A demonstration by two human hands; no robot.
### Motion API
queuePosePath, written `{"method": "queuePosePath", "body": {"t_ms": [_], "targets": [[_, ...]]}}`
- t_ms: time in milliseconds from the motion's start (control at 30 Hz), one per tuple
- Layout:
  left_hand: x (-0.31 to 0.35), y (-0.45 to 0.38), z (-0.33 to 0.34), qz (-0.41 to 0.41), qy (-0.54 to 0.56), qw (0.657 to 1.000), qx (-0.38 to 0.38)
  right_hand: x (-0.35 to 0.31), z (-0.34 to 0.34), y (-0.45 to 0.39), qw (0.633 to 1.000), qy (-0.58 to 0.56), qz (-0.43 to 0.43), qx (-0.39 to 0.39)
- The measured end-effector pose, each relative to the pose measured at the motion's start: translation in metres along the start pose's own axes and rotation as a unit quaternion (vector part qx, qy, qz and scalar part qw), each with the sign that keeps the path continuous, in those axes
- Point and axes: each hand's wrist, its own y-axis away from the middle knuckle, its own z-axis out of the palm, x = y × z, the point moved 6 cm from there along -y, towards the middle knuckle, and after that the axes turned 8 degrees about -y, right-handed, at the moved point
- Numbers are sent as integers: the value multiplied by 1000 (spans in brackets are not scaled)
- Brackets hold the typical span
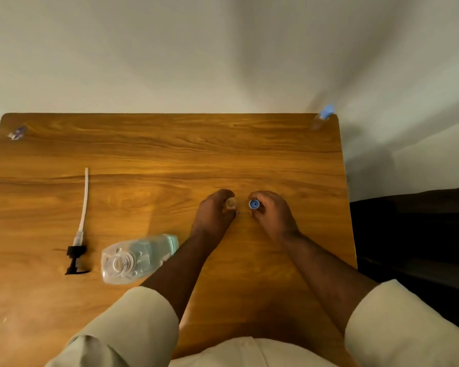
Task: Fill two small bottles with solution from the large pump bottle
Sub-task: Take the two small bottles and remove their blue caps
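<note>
My left hand grips a small clear bottle standing on the wooden table; its mouth is uncovered. Just to its right, my right hand pinches a blue cap, held apart from the bottle. The large clear bottle stands at the front left with its neck uncovered. Its black pump head with a long white tube lies flat on the table further left. A second small bottle with a blue cap stands at the far right corner.
A small crumpled bluish wrapper lies at the far left corner. The table ends against a pale wall at the back. A dark floor drops away past the right edge.
</note>
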Motion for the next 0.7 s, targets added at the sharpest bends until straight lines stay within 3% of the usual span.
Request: {"method": "queuePosePath", "body": {"t_ms": [267, 500, 700], "targets": [[1, -4, 4, -2, -32, 999, -3, 9, 11, -6, 1000, 13, -13, -13], [1, 10, -1, -33, -29, 999, -22, 9, 0, 9, 998, 15, 36, -44], [22, 45, -19, 5, -49, 998, 31, 15, -33, 36, 998, 29, 46, -45]]}}
